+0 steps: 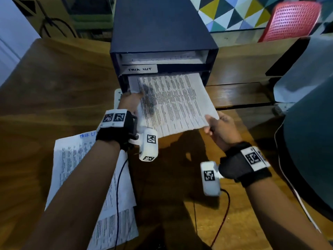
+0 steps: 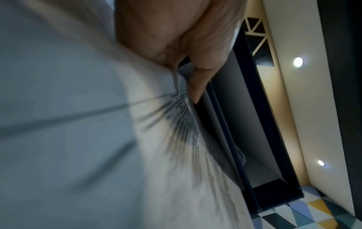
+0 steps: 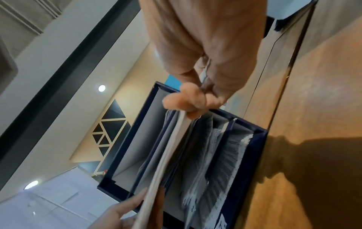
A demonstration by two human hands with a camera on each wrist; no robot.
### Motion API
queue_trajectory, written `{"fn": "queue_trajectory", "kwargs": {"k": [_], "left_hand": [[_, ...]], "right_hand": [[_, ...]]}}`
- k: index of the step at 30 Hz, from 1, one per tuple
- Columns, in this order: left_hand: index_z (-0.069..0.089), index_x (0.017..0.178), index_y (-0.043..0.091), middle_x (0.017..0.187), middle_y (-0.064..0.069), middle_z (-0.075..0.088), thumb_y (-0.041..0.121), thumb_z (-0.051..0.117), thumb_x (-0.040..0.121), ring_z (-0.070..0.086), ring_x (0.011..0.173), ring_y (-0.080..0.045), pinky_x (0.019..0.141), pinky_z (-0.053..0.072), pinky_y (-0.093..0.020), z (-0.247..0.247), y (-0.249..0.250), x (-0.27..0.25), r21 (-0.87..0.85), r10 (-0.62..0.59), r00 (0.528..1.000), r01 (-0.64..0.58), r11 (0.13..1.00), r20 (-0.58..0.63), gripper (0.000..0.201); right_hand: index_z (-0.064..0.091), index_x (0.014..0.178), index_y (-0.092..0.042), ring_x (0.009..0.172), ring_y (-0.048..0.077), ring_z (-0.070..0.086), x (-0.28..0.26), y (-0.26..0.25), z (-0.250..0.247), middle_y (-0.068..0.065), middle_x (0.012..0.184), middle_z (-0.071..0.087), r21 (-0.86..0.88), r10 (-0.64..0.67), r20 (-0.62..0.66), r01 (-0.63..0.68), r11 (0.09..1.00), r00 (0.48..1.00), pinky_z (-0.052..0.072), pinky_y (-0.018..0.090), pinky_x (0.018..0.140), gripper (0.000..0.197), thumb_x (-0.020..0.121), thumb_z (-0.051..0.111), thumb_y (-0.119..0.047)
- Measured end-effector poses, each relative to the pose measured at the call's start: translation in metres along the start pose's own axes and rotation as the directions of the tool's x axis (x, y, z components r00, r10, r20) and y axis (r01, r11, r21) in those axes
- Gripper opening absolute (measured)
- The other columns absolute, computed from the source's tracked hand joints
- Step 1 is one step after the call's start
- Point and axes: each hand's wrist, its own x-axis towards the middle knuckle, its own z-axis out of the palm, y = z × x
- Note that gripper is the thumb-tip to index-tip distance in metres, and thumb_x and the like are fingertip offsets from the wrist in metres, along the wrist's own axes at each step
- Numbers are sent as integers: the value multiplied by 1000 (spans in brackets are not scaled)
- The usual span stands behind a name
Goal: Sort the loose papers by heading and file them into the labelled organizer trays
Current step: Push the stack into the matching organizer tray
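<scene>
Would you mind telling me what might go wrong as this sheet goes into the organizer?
The printed sheet enters the dark organizer skewed, so a corner may catch on the slot's side wall and crumple. The left hand and right hand pinch only its edges, so the unsupported middle could sag and buckle.

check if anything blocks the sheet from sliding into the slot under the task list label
Nothing visible does. The sheet, held by the left hand and right hand, already has its far edge inside the organizer slot, which looks open ahead. The slot's depth is hidden.
</scene>
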Motion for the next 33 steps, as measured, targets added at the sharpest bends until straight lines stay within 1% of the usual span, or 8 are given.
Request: {"fn": "queue_trajectory", "kwargs": {"k": [7, 11, 15, 18, 21, 27, 30, 33], "left_hand": [[55, 103, 8, 101, -8, 64, 13, 55, 90, 63, 59, -8, 46, 48, -16, -13, -18, 6, -168, -72, 993, 87, 982, 94, 14], [60, 89, 12, 70, 3, 69, 9, 50, 91, 59, 50, -1, 38, 37, -11, -10, -14, 20, -203, -24, 999, 28, 979, 24, 11], [57, 81, 7, 51, 3, 67, -3, 41, 93, 62, 45, -3, 43, 46, -12, 5, -1, 27, -376, 44, 999, -33, 926, 23, 23], [48, 112, -11, 83, -19, 68, -9, 38, 92, 66, 50, -14, 47, 53, -18, 12, 5, 32, -571, 38, 999, -53, 820, -38, 23], [47, 94, -2, 88, -18, 59, -16, 37, 88, 64, 63, -21, 48, 55, -23, 13, 7, 35, -661, 22, 996, -77, 747, -92, 18], [50, 87, 8, 83, -8, 60, -15, 39, 85, 61, 76, -18, 86, 52, -37, 7, 2, 52, -519, 64, 996, -84, 851, -56, 26], [56, 86, 5, 76, -8, 61, -17, 35, 86, 64, 68, -17, 79, 55, -38, 6, 12, 57, -458, 79, 997, -77, 886, -16, 31], [50, 122, -4, 114, -19, 61, -8, 42, 89, 59, 108, -30, 93, 50, -39, 6, 20, 60, -226, 98, 995, -93, 970, 11, 34]], "right_hand": [[34, 127, 4, 44, 12, 63, 77, -12, 40, 20, 105, 52, 263, 72, -95, -45, 964, 993, 42, 17, 36, 34, 93, 37, 6], [30, 113, -5, 56, 21, 67, 104, -19, 61, 20, 96, 49, 396, 40, -112, 7, 918, 993, 48, 18, 44, 24, 94, 36, 7], [30, 113, -7, 57, 22, 68, 127, -28, 69, 27, 113, 56, 518, 61, -86, -8, 855, 994, 51, 19, 45, 19, 96, 32, 3], [38, 104, -7, 61, 23, 68, 129, -32, 73, 19, 92, 57, 486, 16, -135, 52, 873, 991, 54, 24, 51, 16, 95, 32, 5], [41, 85, -15, 74, 23, 65, 116, -22, 75, 9, 80, 57, 402, -55, -137, 106, 910, 989, 54, 27, 65, 26, 92, 34, 9], [54, 86, -10, 57, 6, 62, 108, -29, 86, 1, 73, 47, 4, -140, 48, 140, 990, 989, 46, 14, 48, 30, 89, 33, 12], [45, 99, -2, 47, 4, 60, 118, -36, 96, 0, 67, 47, -100, -78, 77, 86, 991, 994, 43, 14, 41, 20, 92, 30, 9], [42, 72, -9, 45, 4, 60, 124, -39, 101, -7, 41, 53, -163, -25, 90, 39, 986, 996, 42, 15, 39, 28, 93, 35, 8]]}}
